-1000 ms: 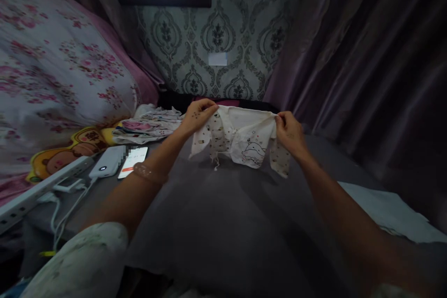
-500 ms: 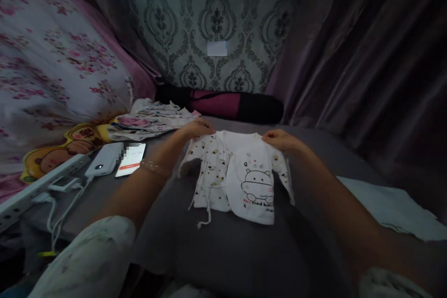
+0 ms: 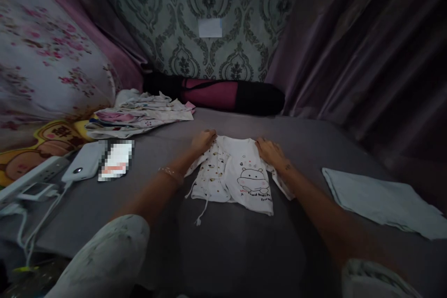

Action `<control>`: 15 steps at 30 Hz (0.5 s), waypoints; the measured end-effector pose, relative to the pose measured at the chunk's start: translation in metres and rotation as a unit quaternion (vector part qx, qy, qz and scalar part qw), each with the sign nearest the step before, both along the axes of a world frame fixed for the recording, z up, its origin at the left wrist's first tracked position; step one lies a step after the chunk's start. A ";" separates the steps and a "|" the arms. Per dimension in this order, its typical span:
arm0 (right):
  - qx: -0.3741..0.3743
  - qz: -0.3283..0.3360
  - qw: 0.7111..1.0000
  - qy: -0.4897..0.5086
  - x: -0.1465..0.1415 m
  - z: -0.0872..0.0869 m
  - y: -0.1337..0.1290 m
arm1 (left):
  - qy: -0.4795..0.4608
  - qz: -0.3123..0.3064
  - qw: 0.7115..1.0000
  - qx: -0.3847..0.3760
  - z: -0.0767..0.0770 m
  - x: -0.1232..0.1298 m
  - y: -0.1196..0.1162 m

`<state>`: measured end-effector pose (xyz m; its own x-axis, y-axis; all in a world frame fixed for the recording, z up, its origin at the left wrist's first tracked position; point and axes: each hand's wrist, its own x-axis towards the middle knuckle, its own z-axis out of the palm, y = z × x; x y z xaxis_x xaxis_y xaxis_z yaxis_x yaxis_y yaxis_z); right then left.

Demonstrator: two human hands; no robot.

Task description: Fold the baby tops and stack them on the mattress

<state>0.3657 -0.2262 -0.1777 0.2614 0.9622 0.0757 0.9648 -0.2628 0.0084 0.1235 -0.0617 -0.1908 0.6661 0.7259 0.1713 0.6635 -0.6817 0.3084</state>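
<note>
A small white baby shirt (image 3: 232, 172) lies front up on the grey bed sheet, its neckline pointing away from me. Little animal prints cover one half, and a hippo drawing marks the other; a tie string trails from the hem. At the shirt's left shoulder, my left hand (image 3: 205, 141) has its fingers closed on the fabric. My right hand (image 3: 269, 151) grips the opposite shoulder, with its fingers bent over the cloth and partly covering the sleeve.
A pile of clothes (image 3: 143, 114) lies at the back left. Nearer are a phone (image 3: 116, 160), a white power bank (image 3: 84, 163) and a power strip (image 3: 35, 177) with cables. Folded pale cloth (image 3: 380, 200) rests on the right. A black and maroon roll (image 3: 213, 94) lies along the wall.
Both hands have come slightly closer together, drawing the shirt's shoulders inward. The shirt's sleeves now lie closer to its body. My view has tilted down and shifted a little right.
</note>
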 end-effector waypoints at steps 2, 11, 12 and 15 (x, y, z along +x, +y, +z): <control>-0.027 0.010 0.999 -0.028 0.004 0.000 0.005 | 0.027 -0.042 0.998 0.028 0.000 -0.001 0.009; -0.061 0.055 0.993 -0.083 0.035 -0.002 0.045 | 0.054 -0.082 0.994 0.046 -0.011 0.021 0.065; -0.064 0.057 0.993 -0.082 0.038 -0.002 0.050 | 0.046 -0.080 0.995 0.039 -0.012 0.025 0.070; -0.068 0.054 0.994 -0.070 0.048 -0.004 0.063 | 0.016 -0.083 0.996 0.019 -0.013 0.037 0.083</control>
<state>0.4141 -0.1631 -0.1813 0.1514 0.9880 -0.0291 0.9742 -0.1442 0.1733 0.1601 0.0212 -0.2040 0.7819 0.5988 0.1732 0.5502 -0.7936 0.2598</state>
